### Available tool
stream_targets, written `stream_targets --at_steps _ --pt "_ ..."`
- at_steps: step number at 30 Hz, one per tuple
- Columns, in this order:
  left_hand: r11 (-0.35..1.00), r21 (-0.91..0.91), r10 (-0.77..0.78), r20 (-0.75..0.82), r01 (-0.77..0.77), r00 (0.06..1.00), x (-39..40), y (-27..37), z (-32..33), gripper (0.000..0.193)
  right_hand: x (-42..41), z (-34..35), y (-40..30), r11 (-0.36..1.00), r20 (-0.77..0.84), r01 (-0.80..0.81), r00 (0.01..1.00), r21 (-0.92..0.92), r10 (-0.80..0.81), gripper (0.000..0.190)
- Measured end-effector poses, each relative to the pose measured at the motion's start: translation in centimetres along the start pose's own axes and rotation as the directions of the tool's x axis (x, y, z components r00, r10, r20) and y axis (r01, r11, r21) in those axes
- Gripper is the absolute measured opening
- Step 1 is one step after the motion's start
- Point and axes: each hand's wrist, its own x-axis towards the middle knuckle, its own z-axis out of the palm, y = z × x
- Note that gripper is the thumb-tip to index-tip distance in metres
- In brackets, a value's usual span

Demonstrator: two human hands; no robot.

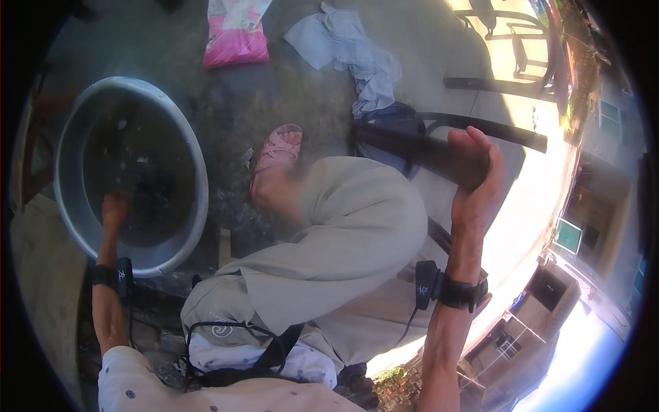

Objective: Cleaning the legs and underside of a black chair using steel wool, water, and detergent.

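At the left stands a round metal basin [198,206] with dark liquid [149,170] inside. My left hand [114,210] reaches over its near rim, down at the liquid. Its fingers are blurred, and whether they grip anything there is hidden. On the right my right hand [476,170] is curled around the end of a long, dark, blurred object [412,147], its kind unclear. Beneath that object is a dark blue container-like thing [394,113], partly covered. Pale blue-grey cloth [355,46] lies crumpled on the floor just beyond.
A pink and white plastic packet [237,44] stands on the wet-looking floor ahead. My foot in a pink sandal [278,149] is between basin and cloth. Black metal-framed chairs [525,51] stand at the upper right. A wooden board [46,257] lies left of the basin.
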Motion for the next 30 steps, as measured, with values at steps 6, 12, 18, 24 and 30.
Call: stream_targets --at_steps 6,12,18,24,30 --pt "0.551 -0.798 0.037 -0.270 -0.245 0.962 -0.6 16.6 -21.7 0.023 -0.4 0.3 -0.3 0.996 0.041 0.027 0.999 -0.084 -0.024 0.045" --pt "-0.135 -0.525 0.446 -0.789 -0.840 0.421 -2.5 39.2 -31.0 0.020 0.1 -0.2 0.1 0.998 0.072 -0.001 0.997 -0.064 0.005 0.046" --pt "-0.339 -0.500 0.260 -0.864 -0.797 0.432 -5.1 51.2 -29.1 0.019 0.2 0.5 0.3 0.996 0.096 0.056 0.994 -0.073 -0.049 0.047" --pt "-0.293 -0.639 0.324 -0.766 -0.711 0.555 -4.3 52.0 -27.2 0.012 0.3 -0.1 0.3 1.000 0.055 0.016 0.998 -0.014 -0.015 0.048" --pt "-0.344 -0.571 0.199 -0.820 -0.745 0.536 -3.5 52.5 -26.2 0.008 0.0 0.3 0.2 0.998 0.043 0.033 0.999 -0.046 -0.031 0.047"
